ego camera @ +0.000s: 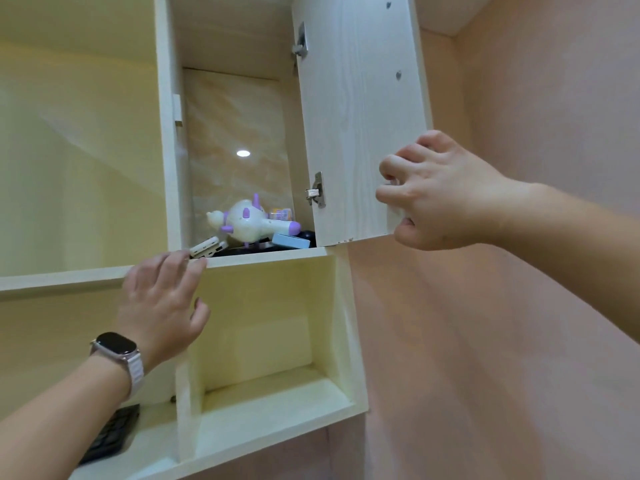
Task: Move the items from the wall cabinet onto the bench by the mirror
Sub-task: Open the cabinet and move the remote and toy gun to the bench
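We stand below the wall cabinet (242, 98), looking up into its open compartment. Our right hand (440, 195) curls its fingers round the lower free edge of the cabinet door (360, 116), its grip closed on the door. Our left hand (162, 299), with a watch (116, 346) on the wrist, is spread open and holds nothing, fingertips at the shelf lip just below a white power bank (206, 247).

The items lie on the cabinet floor: the power bank overhanging the front edge, a white-and-purple toy plane (249, 220) behind it, a pale blue case (291, 241) to the right, a small yellow-labelled pack (281, 214) at the back, and something dark beneath that we cannot make out.

We judge the power bank dense, rigid and smooth, best pinched across its long sides. The toy looks like light hollow plastic with thin protruding parts, so we would take it round the body.

The shelf is pale laminate, likely slippery. Open cubbies sit below, one holding a black keyboard (110, 434). The wall (519, 306) is pinkish. The worktop by the mirror is out of view.
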